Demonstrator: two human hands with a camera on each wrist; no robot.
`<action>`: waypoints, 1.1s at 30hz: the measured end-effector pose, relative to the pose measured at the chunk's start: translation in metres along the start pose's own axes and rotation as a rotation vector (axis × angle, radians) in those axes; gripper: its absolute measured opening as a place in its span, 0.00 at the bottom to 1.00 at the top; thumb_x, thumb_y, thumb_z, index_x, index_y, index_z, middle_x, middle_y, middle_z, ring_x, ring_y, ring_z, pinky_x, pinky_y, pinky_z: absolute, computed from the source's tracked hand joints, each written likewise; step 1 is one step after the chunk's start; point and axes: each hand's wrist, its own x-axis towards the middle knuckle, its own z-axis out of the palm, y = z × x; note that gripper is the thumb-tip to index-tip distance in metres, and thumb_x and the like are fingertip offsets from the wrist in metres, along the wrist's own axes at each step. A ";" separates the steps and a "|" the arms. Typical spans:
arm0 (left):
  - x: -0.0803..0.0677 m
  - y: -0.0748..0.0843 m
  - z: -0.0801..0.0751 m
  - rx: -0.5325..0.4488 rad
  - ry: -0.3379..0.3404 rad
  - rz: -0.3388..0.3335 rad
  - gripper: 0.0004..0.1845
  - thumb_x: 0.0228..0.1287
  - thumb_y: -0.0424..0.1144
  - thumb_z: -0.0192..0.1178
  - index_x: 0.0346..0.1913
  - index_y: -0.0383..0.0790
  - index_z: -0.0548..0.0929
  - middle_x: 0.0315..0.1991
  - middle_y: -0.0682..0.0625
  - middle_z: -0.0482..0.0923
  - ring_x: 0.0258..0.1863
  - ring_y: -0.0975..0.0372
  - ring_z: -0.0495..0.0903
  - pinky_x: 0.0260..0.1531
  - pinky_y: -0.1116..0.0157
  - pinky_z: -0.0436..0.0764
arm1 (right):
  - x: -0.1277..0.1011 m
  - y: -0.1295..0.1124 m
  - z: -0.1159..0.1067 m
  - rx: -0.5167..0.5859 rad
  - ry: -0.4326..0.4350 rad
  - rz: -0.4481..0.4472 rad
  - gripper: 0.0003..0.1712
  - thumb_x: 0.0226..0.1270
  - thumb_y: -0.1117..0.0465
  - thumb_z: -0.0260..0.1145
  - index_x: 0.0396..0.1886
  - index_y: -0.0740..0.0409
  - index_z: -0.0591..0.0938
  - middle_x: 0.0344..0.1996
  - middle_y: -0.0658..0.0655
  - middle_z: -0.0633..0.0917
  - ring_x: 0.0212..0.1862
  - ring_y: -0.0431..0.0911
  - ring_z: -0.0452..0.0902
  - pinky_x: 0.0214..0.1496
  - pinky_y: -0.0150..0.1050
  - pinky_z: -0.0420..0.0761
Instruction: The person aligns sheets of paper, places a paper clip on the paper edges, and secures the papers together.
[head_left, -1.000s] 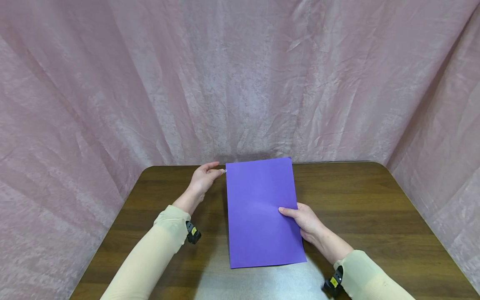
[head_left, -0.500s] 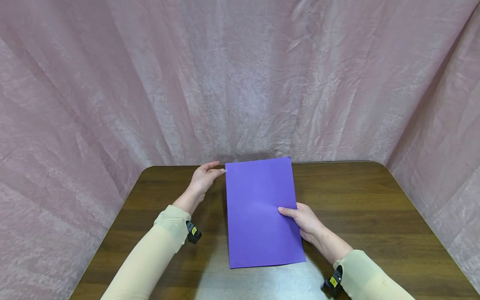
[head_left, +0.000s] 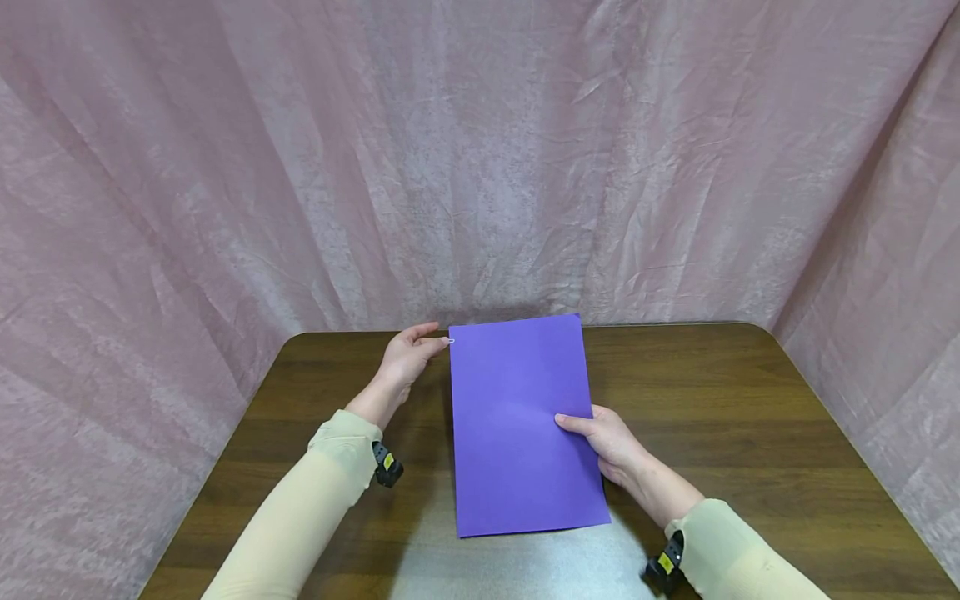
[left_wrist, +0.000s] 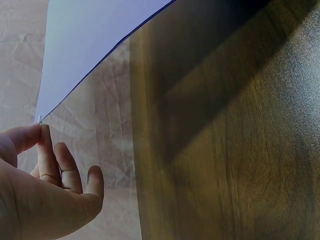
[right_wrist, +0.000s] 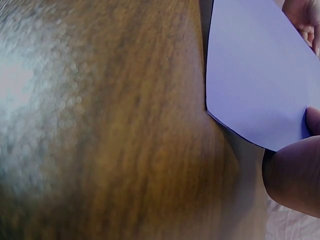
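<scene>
The right hand [head_left: 611,446] grips a purple sheet of paper [head_left: 521,425] by its right edge, thumb on top; the fingers beneath are hidden behind the sheet, and the right wrist view catches only the thumb, cut off at the frame's edge. The sheet is held up over the dark wooden tabletop [head_left: 750,400], with its far edge toward the pink curtain [head_left: 480,158]. The left hand [head_left: 408,354] pinches a small silvery clip [head_left: 451,341] at the sheet's far left corner. The clip is too small to make out in the head view; the left wrist view shows it as a glint [left_wrist: 40,119] between thumb and forefinger, right at the corner, with the other fingers loosely bent. No writing shows on the paper. Black bands with yellow tags sit at both wrists [head_left: 387,465]; their markings cannot be read.
</scene>
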 end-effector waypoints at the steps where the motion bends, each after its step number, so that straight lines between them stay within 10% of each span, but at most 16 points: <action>1: 0.000 0.000 0.000 0.001 0.000 0.000 0.28 0.70 0.38 0.66 0.71 0.40 0.75 0.37 0.53 0.85 0.44 0.61 0.80 0.47 0.64 0.77 | 0.000 0.000 0.000 0.000 -0.001 0.000 0.08 0.71 0.62 0.69 0.46 0.59 0.82 0.32 0.55 0.90 0.34 0.48 0.88 0.38 0.44 0.87; 21: 0.001 0.001 0.001 -0.011 0.018 0.011 0.28 0.69 0.38 0.67 0.70 0.39 0.76 0.40 0.49 0.86 0.40 0.64 0.79 0.40 0.68 0.77 | 0.000 0.000 0.000 0.007 -0.012 0.005 0.08 0.71 0.62 0.68 0.46 0.59 0.81 0.32 0.55 0.89 0.34 0.48 0.88 0.37 0.44 0.87; 33: 0.001 0.001 0.001 -0.013 -0.004 0.002 0.29 0.69 0.38 0.67 0.71 0.39 0.75 0.43 0.49 0.86 0.59 0.46 0.77 0.45 0.65 0.77 | 0.000 -0.001 0.002 0.002 -0.015 0.010 0.07 0.71 0.62 0.68 0.45 0.59 0.82 0.31 0.56 0.89 0.33 0.48 0.88 0.37 0.44 0.87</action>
